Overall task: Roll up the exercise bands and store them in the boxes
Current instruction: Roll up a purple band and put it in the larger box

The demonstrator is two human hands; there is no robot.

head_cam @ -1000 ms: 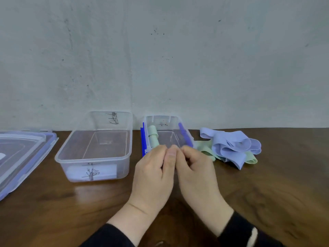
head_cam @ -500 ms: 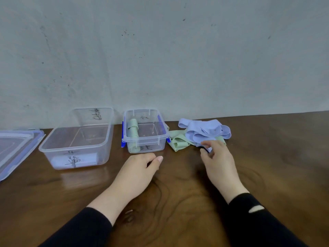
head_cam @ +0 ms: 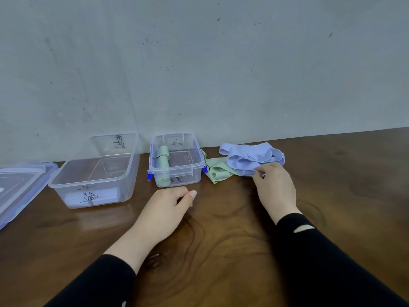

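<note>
The loose pile of lavender bands (head_cam: 252,157) is seen on the counter (head_cam: 221,240), just to the right of the small box (head_cam: 176,160), with green bands (head_cam: 218,170) lying partly beneath it and touching the box's right side. The near edge of a lavender band is pinched by the right hand (head_cam: 274,187), whose fingertips are curled into the pile's front right corner; the grip is thus closed on that band, at the very rim of the pile rather than its middle. The left hand (head_cam: 164,210) is laid on the counter just in front of the small box, its fingers loosely curled and its grip holding nothing. A rolled green band (head_cam: 162,166) is stored along the left wall inside the small box. To the left of the small box the large box (head_cam: 95,171) is stood, and further left still a lid (head_cam: 20,187) is partly seen at the picture's edge.

Compared with half a second earlier, little is altered: the right hand was already at the pile's front edge, and the left hand was already laid before the small box. A second ago both hands were held together directly in front of the small box, well apart from the pile.
</note>
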